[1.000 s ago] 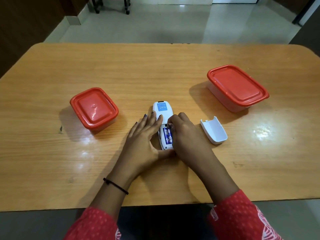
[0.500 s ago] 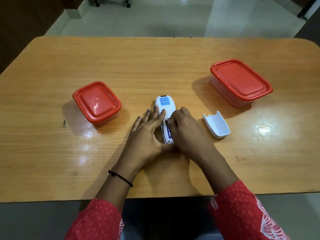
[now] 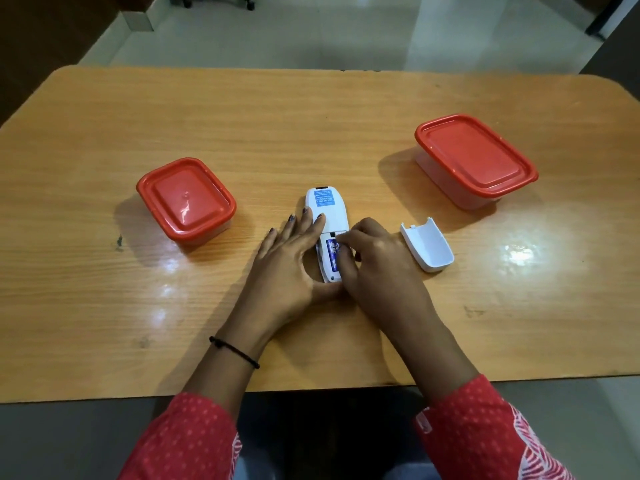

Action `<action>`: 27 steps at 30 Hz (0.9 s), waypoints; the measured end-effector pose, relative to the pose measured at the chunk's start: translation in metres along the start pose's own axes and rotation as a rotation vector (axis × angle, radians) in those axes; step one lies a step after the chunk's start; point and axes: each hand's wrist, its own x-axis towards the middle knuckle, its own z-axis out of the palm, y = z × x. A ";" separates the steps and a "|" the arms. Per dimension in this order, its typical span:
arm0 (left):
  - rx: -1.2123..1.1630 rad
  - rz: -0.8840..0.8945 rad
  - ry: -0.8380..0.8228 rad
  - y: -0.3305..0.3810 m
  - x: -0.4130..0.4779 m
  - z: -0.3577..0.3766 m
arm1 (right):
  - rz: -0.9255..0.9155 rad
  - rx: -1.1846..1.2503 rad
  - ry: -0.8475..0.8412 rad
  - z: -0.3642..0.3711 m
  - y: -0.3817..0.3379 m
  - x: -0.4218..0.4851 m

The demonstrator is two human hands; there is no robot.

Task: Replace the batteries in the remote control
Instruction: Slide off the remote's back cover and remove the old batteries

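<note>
Since a moment ago the blue battery [image 3: 333, 252] shows more fully in the open bay as the right hand [image 3: 375, 261] shifted. Glossy wooden table [image 3: 242, 126], pale tiled floor beyond. Remote control [image 3: 327, 220] lies face down at mid-table, well clear of all edges; battery cover [image 3: 427, 244] just right; red-lidded containers [image 3: 186, 201] and [image 3: 476, 160] flank it, bare wood between. Left hand [image 3: 289, 265], fingers spread, presses the remote; right fingertips pinch at the battery.

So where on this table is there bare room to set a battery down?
Bare wood lies between the small red box and the remote, across the far half of the table, and right of the battery cover. It is crowded around both hands at the remote.
</note>
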 end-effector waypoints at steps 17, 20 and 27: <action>-0.020 -0.006 0.048 0.000 -0.001 0.003 | 0.022 0.147 0.002 0.009 0.003 0.003; -0.012 -0.001 0.046 0.000 -0.001 0.004 | 0.001 0.157 -0.003 0.008 0.004 0.003; -0.024 0.006 0.047 0.001 -0.001 0.004 | 0.005 0.127 -0.038 0.010 0.000 0.006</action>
